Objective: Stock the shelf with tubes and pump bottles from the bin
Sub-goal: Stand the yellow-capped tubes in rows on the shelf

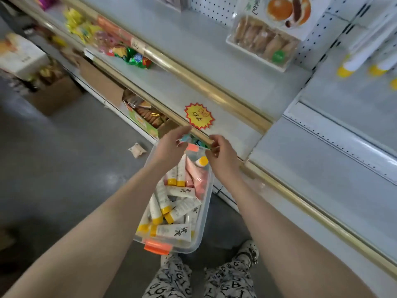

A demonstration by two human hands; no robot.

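I can't tell whether my left hand (171, 146) or right hand (222, 155) holds anything above the bin (189, 247), whose far end they hide, and the shelved white tubes (365, 50) run off the right edge.

Gold rail (214, 92) edges the open shelf (199, 59); snack tray (262, 43) stands behind.

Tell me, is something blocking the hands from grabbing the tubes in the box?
No, nothing visible is. The clear bin has no lid on, and the tubes lie uncovered right below the left hand and right hand.
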